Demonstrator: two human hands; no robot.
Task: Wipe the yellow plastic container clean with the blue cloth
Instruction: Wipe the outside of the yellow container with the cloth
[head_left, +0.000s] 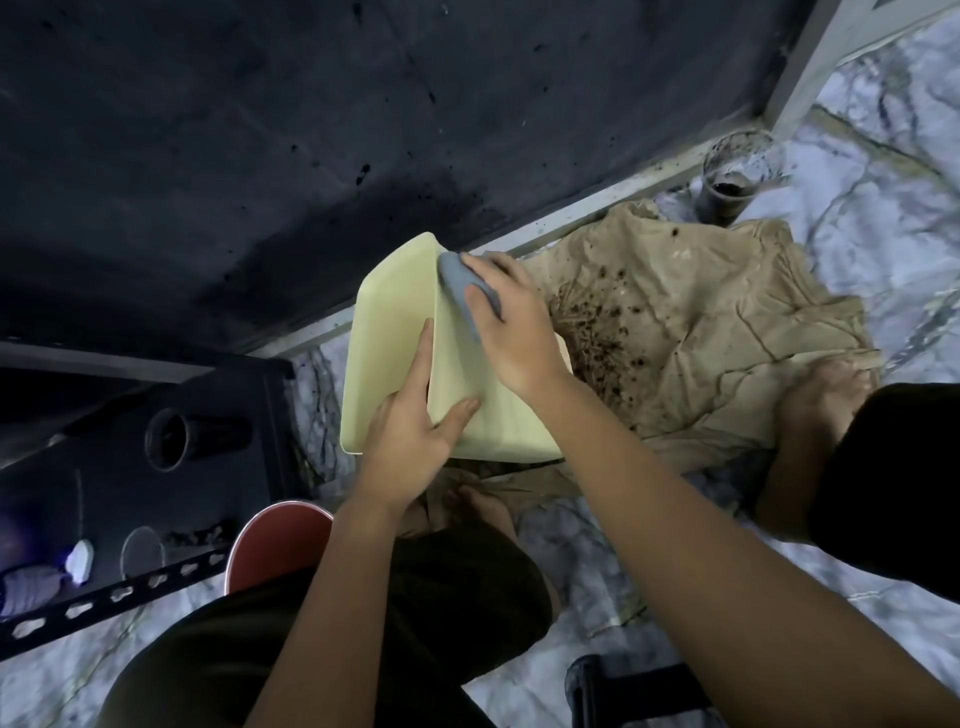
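Observation:
The pale yellow plastic container is held tilted on its side above the floor, in the middle of the head view. My left hand grips its near corner, fingers along one wall and thumb on the other. My right hand presses the folded blue cloth against the container's upper right wall near the far rim. Part of the cloth is hidden under my fingers.
A beige sheet speckled with dark dirt lies on the marble floor to the right. A dirty clear cup stands behind it. A black shelf with a dark cup is at left, a red stool below. My bare feet rest on the sheet.

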